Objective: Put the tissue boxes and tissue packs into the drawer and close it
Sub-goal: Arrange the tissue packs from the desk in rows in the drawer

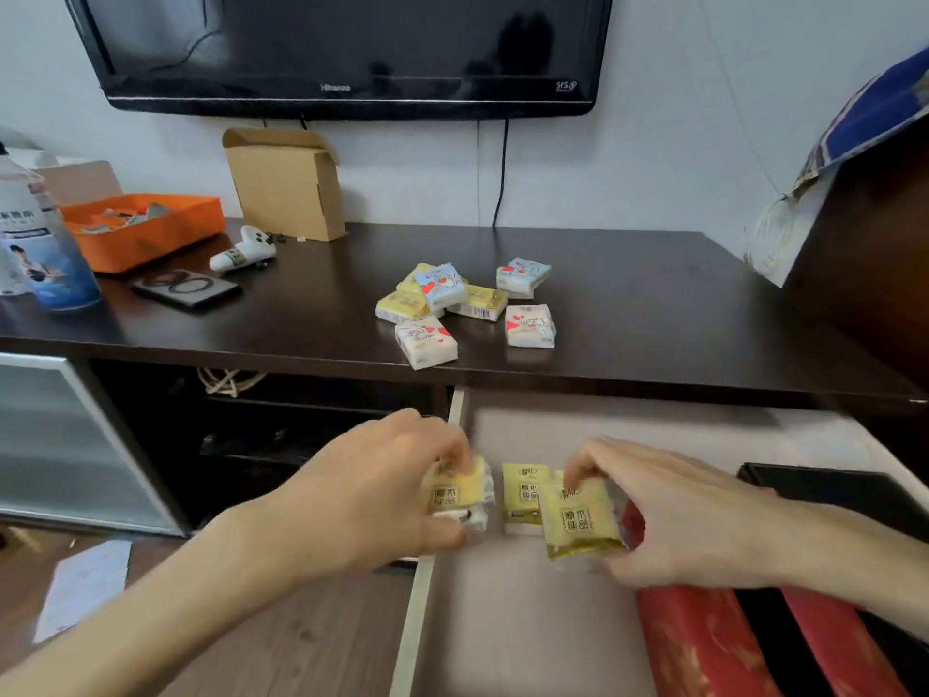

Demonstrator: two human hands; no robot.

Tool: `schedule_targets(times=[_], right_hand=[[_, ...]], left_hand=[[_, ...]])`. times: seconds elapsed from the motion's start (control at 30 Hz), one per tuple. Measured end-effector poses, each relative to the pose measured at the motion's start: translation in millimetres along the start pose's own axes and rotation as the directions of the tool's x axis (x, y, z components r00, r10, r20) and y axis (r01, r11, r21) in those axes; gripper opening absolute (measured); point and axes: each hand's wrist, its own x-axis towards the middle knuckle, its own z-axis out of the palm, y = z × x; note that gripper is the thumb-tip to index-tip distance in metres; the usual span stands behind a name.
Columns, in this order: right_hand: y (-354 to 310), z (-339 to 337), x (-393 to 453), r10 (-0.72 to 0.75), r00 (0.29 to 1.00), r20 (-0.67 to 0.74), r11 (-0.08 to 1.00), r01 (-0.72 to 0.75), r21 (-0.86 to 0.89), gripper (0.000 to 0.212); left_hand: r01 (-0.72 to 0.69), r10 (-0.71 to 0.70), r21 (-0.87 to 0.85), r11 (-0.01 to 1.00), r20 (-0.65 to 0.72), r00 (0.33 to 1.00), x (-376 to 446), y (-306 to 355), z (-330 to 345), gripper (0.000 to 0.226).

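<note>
The drawer [502, 631] under the dark cabinet top stands pulled open, pale inside. My left hand [362, 500] grips a yellow tissue pack [460, 490] at the drawer's left wall. Over the drawer's middle, my right hand [688, 515] pinches a second yellow tissue pack [578, 520]. A third yellow pack [520, 493] lies on the drawer floor between them. On the cabinet top [653, 304] several more packs lie in a loose pile [467, 304], yellow ones, blue ones and white ones with red hearts.
Red packaging [704, 646] and a black box [829, 490] fill the drawer's right side. On the cabinet top stand an orange tray [146, 228], a cardboard box [286, 183], a phone [186, 289], a bottle [40, 244] and a white toy [244, 251]. A TV [342, 47] hangs above.
</note>
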Motion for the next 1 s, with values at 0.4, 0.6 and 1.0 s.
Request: schedule_targets(times=[0.4, 0.6, 1.0], right_hand=[[2, 14, -14, -0.032, 0.981, 0.192, 0.982, 0.067, -0.178, 0.051], [4, 12, -12, -0.057, 0.981, 0.187, 0.987, 0.083, -0.138, 0.042], [-17, 8, 36, 0.203, 0.882, 0.425, 0.891, 0.014, -0.454, 0.079]], left_hand=[[-0.297, 0.225, 0.302, 0.906, 0.252, 0.941, 15, 51, 82, 0.052], [-0.352, 0.263, 0.281, 0.893, 0.31, 0.914, 12, 47, 74, 0.07], [-0.34, 0.189, 0.33, 0.881, 0.414, 0.89, 58, 15, 84, 0.099]])
